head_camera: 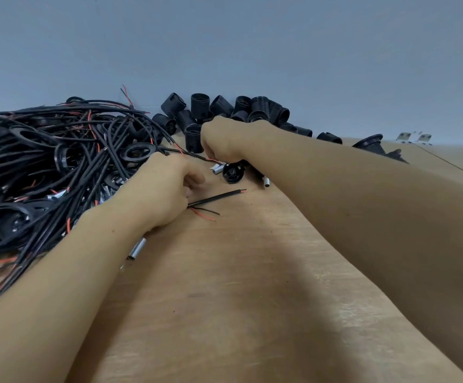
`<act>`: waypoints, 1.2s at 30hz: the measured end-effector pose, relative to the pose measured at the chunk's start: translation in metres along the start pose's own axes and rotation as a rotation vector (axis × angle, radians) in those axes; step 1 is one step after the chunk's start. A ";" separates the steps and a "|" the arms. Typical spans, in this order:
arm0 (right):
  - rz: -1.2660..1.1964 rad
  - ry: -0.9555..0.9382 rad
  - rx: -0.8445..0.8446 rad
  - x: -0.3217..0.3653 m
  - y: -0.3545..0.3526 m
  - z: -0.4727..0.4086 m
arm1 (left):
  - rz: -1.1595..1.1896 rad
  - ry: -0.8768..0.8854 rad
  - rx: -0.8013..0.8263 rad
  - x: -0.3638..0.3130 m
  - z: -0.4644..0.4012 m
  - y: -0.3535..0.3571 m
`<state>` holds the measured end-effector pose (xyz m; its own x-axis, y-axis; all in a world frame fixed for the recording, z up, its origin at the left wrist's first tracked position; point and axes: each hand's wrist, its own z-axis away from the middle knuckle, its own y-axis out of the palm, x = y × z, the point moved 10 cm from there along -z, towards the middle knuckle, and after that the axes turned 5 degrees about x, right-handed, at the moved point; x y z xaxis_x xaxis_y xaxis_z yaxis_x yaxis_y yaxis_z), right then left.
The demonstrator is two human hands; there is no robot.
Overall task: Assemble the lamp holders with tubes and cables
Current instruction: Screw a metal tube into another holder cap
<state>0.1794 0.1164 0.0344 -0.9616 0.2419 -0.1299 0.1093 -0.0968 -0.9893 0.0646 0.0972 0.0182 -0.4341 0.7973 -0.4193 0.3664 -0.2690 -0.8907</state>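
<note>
My left hand (166, 189) lies curled on the wooden table (238, 286) and grips black cables (216, 197) whose red and black stripped ends stick out to its right. My right hand (222, 142) is curled farther back, pinching a thin cable end (194, 156) just above a short silver tube (218, 169) and a black lamp holder base (233, 173). What its fingers enclose is partly hidden. Another silver tube (137, 248) lies beside my left forearm.
A large tangle of black cables with rings (45, 167) fills the left side. A pile of black threaded lamp holders (224, 111) stands against the grey wall behind my right hand. More black parts (368, 143) and small metal pieces (415, 138) lie at the far right.
</note>
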 end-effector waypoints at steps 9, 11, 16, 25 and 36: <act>-0.099 -0.015 -0.186 -0.008 -0.016 0.007 | -0.015 0.017 -0.142 0.005 -0.001 -0.013; -0.334 0.046 -0.397 -0.028 -0.041 0.023 | 0.051 0.051 -0.234 0.000 0.002 -0.021; -0.754 0.133 -0.669 -0.071 -0.075 0.092 | -0.001 0.108 -0.097 -0.014 -0.001 0.001; -1.013 0.089 -0.610 -0.061 0.007 0.196 | -0.100 0.192 -0.075 -0.024 -0.007 0.013; -1.459 0.126 -0.574 -0.075 0.049 0.185 | -0.008 0.081 -0.218 -0.010 -0.010 0.001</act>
<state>0.2100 -0.0847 0.0083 -0.2959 -0.1260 0.9469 -0.7528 0.6409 -0.1499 0.0775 0.0942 0.0238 -0.3736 0.8422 -0.3888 0.5360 -0.1461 -0.8315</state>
